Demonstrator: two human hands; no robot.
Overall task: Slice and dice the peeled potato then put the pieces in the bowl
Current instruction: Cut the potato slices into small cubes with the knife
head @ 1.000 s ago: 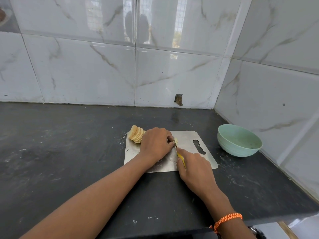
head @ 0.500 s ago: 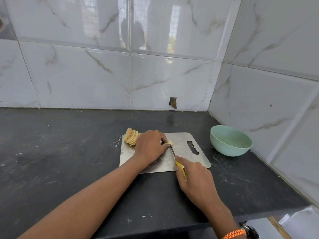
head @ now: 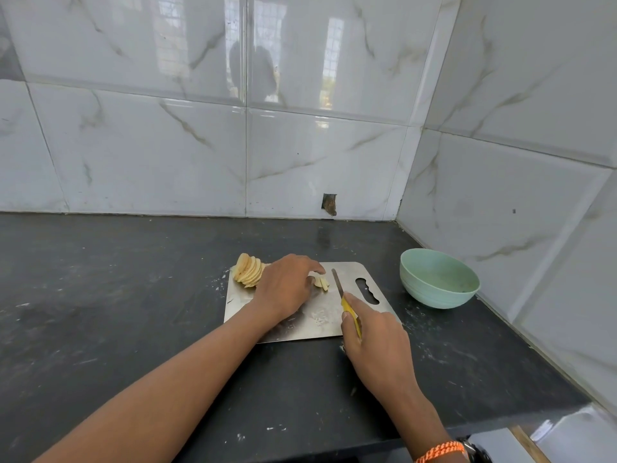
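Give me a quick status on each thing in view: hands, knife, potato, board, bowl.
left hand: pressing down on potato strips, fingers fairly straight
right hand: gripping the knife handle
knife: blade clear of the potato, beside the strips
potato strips: cut, lying on the board
potato slices: fanned stack at the board's far left corner, undiced
cutting board: flat on the counter
bowl: upright, no potato inside

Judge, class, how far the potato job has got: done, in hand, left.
Done: a fan of slices leans on the board. In hand: the left hand steadies a few strips; the right hand holds the knife beside them, blade clear. Left: dicing the slices and filling the bowl, which holds no pieces.
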